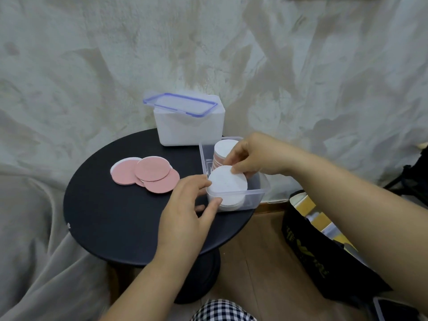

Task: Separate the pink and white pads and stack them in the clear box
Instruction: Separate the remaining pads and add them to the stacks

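A: Start at the left. What lies on the round black table?

B: A loose group of pink pads, flat and overlapping, with white edges showing beneath. No hand touches them.

A: Next item to the right?

B: The left hand. It is partly open, fingers curved, not a fist. The fingertips rest against the left edge of the near stack of white pads; the thumb presses the outer wall of the clear box below that stack.

A: Does it hold anything?

B: It steadies the stack and box; whether it actually grips a pad, I cannot tell.

A: Location of the box?

B: On the right rim of the table, just in front of a white container with a blue-rimmed lid lying across its top.

A: Box contents?

B: Two stacks. The near one shows a white top. The far stack shows a white top with pink edges down its side.

A: The right hand?

B: It is over the box, fingers bent, pinching the far edge of the top white pad of the near stack.
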Demonstrator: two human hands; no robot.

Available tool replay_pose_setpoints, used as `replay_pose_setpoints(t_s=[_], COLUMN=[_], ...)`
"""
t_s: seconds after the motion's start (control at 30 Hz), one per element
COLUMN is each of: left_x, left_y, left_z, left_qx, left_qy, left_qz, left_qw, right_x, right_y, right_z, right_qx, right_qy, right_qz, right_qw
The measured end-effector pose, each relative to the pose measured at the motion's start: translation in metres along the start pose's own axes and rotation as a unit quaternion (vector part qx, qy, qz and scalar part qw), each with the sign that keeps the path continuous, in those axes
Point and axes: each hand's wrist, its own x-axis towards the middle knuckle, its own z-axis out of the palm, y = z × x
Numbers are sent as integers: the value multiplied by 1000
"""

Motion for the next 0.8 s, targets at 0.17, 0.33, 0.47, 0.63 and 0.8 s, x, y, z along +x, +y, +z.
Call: replay_pose_setpoints(t_s=[0.17,0.33,0.47,0.63,0.8], left_x=[0,0,-1,-2,-2], left_y=[0,-1,-1,0,-2], left_z=[0,0,-1,-1,-1], left_qx=[3,6,5,-3,-8], left_qy=[1,0,2,2,3], left_qz=[14,18,20,17,14], left_qw=[1000,1000,1000,1000,1000], right_x=[4,4,4,3,5], right_y=[-1,-3,-6,-5,-5], right_z=[5,7,10,13,15], right_qx=[-98,-143,-220,-242,-256], right_qy=[9,9,7,4,-21], right_qz=[-3,-6,-21,-19,-11], right_qw=[995,990,975,970,966])
